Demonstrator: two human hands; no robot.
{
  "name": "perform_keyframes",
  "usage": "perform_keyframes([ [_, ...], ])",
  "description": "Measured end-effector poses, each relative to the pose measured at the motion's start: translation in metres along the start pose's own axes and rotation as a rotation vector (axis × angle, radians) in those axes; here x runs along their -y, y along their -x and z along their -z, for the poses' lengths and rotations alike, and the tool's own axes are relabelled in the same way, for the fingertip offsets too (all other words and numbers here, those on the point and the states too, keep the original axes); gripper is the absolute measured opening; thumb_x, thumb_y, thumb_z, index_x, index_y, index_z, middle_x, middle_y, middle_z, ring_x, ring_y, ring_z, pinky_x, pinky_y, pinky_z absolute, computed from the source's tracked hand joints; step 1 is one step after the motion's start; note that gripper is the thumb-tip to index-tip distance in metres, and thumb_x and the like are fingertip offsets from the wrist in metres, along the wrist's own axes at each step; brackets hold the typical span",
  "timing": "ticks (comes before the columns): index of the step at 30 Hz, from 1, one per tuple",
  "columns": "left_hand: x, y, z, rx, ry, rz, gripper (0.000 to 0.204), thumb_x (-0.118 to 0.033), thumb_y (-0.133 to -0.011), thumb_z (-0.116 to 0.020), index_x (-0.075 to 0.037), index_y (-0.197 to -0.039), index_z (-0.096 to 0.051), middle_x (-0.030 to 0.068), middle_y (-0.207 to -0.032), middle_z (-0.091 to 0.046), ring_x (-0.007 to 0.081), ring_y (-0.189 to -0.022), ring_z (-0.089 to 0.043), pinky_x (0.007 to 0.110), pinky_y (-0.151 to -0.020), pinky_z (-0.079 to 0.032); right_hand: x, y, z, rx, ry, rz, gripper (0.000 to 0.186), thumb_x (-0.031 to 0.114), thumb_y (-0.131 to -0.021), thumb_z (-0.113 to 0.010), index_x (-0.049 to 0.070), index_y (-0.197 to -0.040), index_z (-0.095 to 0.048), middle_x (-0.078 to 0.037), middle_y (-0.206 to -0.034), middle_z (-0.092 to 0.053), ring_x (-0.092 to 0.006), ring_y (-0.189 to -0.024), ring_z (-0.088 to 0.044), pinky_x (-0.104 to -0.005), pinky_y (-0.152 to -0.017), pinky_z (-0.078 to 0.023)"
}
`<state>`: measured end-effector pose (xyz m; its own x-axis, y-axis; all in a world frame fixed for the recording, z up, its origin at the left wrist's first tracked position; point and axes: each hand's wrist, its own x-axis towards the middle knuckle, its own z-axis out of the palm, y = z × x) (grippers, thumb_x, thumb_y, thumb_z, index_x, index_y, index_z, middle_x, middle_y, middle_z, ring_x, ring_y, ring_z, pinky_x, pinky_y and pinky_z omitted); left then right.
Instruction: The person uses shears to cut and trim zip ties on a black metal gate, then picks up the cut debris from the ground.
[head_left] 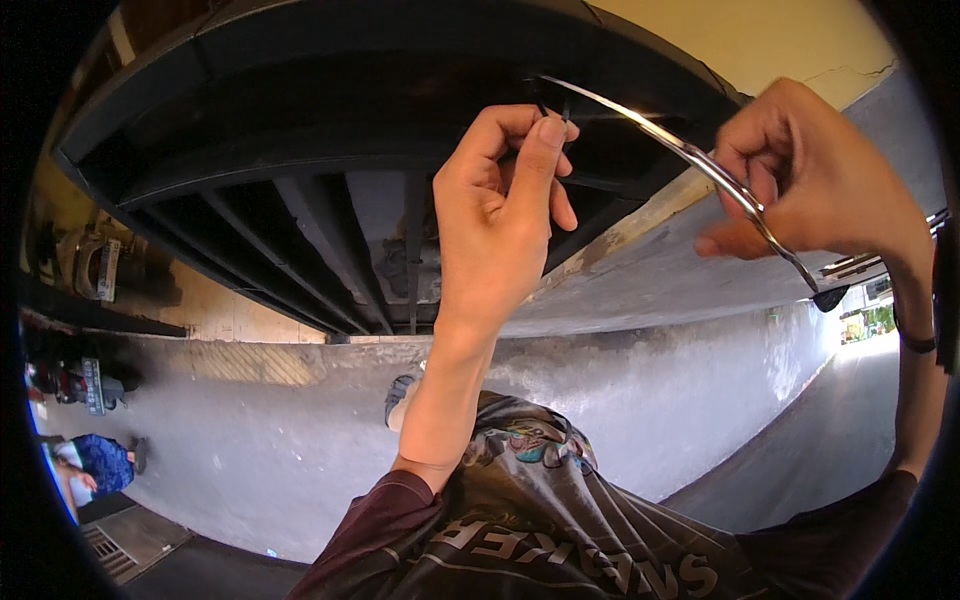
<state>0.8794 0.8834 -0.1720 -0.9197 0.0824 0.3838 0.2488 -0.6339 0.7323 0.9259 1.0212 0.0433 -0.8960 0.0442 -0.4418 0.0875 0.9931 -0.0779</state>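
Above me is a black slatted frame, its upper part dark and hard to make out. My left hand is raised to it, thumb and index finger pinching a thin dark strip at its underside. Where the strip is fixed, I cannot tell. In my right hand is a long, shiny, pointed metal tool, which looks like scissors seen edge-on. The tip points up and left, just above my left fingertips. Whether the blades are apart does not show.
A grey wall runs behind and below the frame, with a paved lane at the right. Parked motorcycles stand at the far left. Near them is a person in blue patterned clothing. A floor grate lies at the lower left.
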Motion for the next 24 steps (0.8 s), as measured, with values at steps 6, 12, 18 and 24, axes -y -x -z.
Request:
perform_keyframes([
  [6, -0.001, -0.001, 0.004, -0.001, 0.038, 0.016, 0.017, -0.015, -0.105, -0.064, 0.002, -0.104, -0.066, 0.0054, -0.088, -0.065, 0.0047, -0.057, -0.056, 0.020, -0.050, -0.045, -0.001, -0.007, 0.001, 0.026, -0.112, 0.017, 0.029, 0.021, -0.077, -0.092, 0.003, -0.069, -0.070, -0.001, -0.050, -0.061, -0.0045, -0.042, -0.053, -0.0213, -0.043, -0.033],
  [12, -0.003, -0.001, 0.009, 0.021, -0.032, 0.039, 0.018, -0.017, -0.106, -0.063, 0.001, -0.104, -0.066, 0.0037, -0.085, -0.064, 0.0045, -0.058, -0.058, 0.019, -0.049, -0.040, -0.015, -0.008, 0.000, 0.038, -0.232, 0.059, 0.025, 0.015, -0.078, -0.090, 0.000, -0.071, -0.072, -0.002, -0.051, -0.062, -0.0051, -0.042, -0.053, -0.0215, -0.044, -0.033],
  [18, -0.015, 0.035, 0.038, 0.016, -0.145, 0.140, 0.017, -0.017, -0.108, -0.058, -0.001, -0.104, -0.061, 0.0014, -0.081, -0.062, 0.0046, -0.059, -0.058, 0.019, -0.051, -0.039, -0.041, 0.024, -0.016, 0.156, -0.298, 0.025, 0.030, 0.019, -0.070, -0.097, 0.004, -0.069, -0.070, 0.001, -0.057, -0.063, -0.0054, -0.049, -0.054, -0.0226, -0.048, -0.035],
  [24, -0.022, 0.046, 0.113, -0.301, -0.726, -0.337, 0.012, -0.010, -0.108, -0.054, -0.001, -0.100, -0.058, 0.0069, -0.093, -0.064, 0.0125, -0.075, -0.063, 0.026, -0.072, -0.050, -0.052, 0.064, -0.070, -0.008, -0.257, 0.183, 0.040, 0.027, -0.057, -0.102, 0.007, -0.066, -0.069, -0.004, -0.059, -0.067, -0.0132, -0.052, -0.066, -0.0218, -0.055, -0.046],
])
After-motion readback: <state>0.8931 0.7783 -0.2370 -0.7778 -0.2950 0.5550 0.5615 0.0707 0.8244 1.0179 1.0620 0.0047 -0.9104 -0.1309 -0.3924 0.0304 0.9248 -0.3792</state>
